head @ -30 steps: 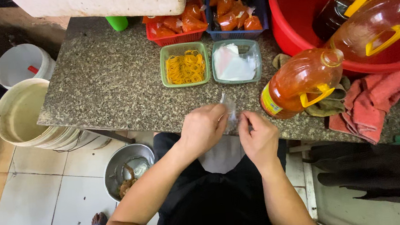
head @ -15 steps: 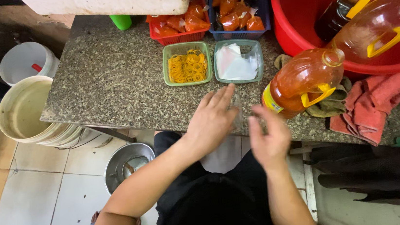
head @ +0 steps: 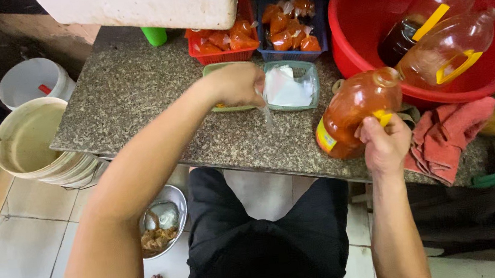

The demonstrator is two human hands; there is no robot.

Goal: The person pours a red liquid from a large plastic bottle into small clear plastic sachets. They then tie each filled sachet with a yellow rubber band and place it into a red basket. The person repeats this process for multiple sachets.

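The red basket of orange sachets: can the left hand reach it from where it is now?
Probably yes. The left hand holds a small clear bag over the green tray, right before the red basket, nothing between.

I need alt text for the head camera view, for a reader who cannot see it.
The right hand grips the yellow handle of an orange oil bottle on a granite counter. The left hand holds a small clear bag above the green containers.

Sleeves: black, short, ending at the upper arm.
Forearms: bare.
Left hand (head: 236,84): bare.
Right hand (head: 386,144): bare.
Trousers: black.
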